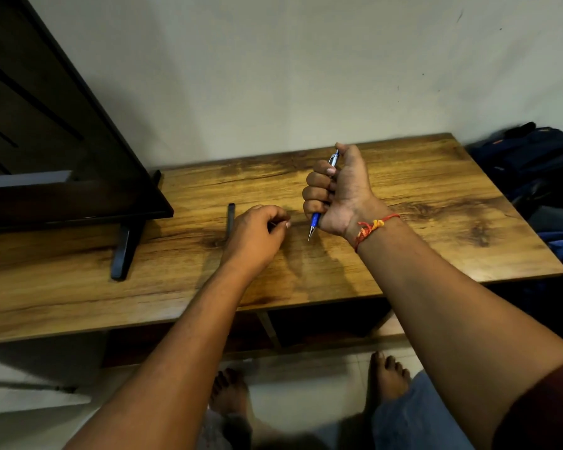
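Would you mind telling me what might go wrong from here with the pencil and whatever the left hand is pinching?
1. The thin sliver pinched by the left hand looks fragile; it may snap or drop on the table.
2. The right hand fists the blue pencil tip down, a coarse grip for fine aiming; the tip could jab the other hand.

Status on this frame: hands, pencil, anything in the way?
Right hand grips blue mechanical pencil, tip down above table. Left hand pinches thin sliver, too small to identify. Black stick beside left hand, clear of pencil.
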